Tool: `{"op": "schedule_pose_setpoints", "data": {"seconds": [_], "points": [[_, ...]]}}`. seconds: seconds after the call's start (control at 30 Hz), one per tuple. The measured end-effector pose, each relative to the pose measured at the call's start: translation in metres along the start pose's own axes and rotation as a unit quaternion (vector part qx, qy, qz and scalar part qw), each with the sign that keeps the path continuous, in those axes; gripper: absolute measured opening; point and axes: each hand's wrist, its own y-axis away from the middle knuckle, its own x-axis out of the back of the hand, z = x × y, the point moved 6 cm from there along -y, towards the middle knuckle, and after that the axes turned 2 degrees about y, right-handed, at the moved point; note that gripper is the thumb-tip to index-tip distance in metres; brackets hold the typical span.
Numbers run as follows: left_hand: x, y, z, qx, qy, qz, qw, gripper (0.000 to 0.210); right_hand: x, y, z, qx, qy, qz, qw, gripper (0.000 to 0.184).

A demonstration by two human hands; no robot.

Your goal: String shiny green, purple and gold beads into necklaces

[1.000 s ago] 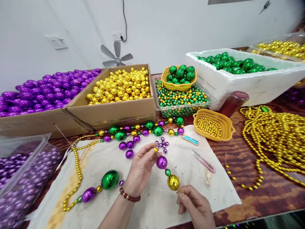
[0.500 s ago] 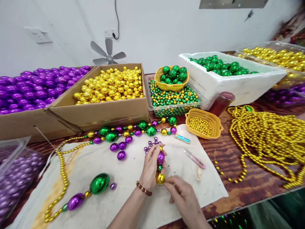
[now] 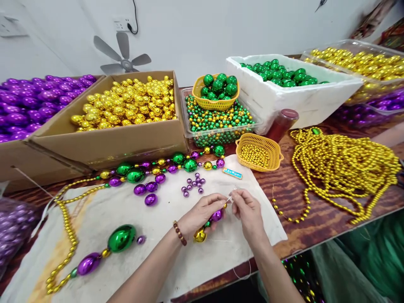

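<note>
My left hand (image 3: pixel 205 212) is closed on a short bead strand, its fingers partly hiding it. From it show a purple bead (image 3: pixel 217 215), a small green bead and a large gold bead (image 3: pixel 200 235) hanging lowest. Close by on the right, my right hand (image 3: pixel 248 210) pinches a thin white thread (image 3: pixel 229 198) at the strand's upper end. A looser loop of thread hangs by the table's front edge. Small lilac beads (image 3: pixel 193 183) and several larger purple beads (image 3: pixel 150 199) lie on the white cloth (image 3: pixel 164 269) beyond my left hand.
A longer bead necklace (image 3: pixel 190 165) stretches across the cloth's back. Behind stand a cardboard box (image 3: pixel 135 136) of gold beads and a white foam box (image 3: pixel 303 105) of green ones. A yellow basket (image 3: pixel 276 162) and gold bead strings (image 3: pixel 341 176) lie to the right.
My right hand has moved up from the strand's lower gold bead to its upper end. The strand now tilts down to the left. The pink-handled snips are no longer visible. The view has shifted right.
</note>
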Motion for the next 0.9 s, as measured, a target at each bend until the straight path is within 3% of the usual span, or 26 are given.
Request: {"op": "schedule_pose_setpoints", "data": {"seconds": [0.13,0.2,0.33,0.53,0.77,0.9], "points": [[0.001,-0.003,-0.004,-0.005,-0.072,0.002,0.997,0.035,0.037,-0.007,-0.009,0.017,-0.099,0.108,0.989,0.020],[0.000,-0.003,-0.007,0.005,-0.065,0.001,0.998,0.037,0.038,-0.005,-0.007,0.000,-0.135,0.083,0.987,0.020],[-0.002,-0.005,-0.015,0.039,-0.054,-0.013,0.998,0.041,0.020,0.014,0.010,-0.058,-0.072,-0.037,0.995,0.018],[0.007,0.000,-0.023,0.085,-0.090,-0.039,0.992,0.045,0.027,0.017,0.013,-0.057,-0.030,0.016,0.998,0.022],[0.016,0.002,-0.034,0.104,-0.078,-0.069,0.989,0.050,0.004,0.025,0.020,-0.074,-0.007,-0.103,0.992,0.023],[0.020,0.002,-0.042,0.120,-0.099,-0.069,0.985,0.049,0.010,0.028,0.028,-0.080,0.048,-0.051,0.994,0.028]]}}
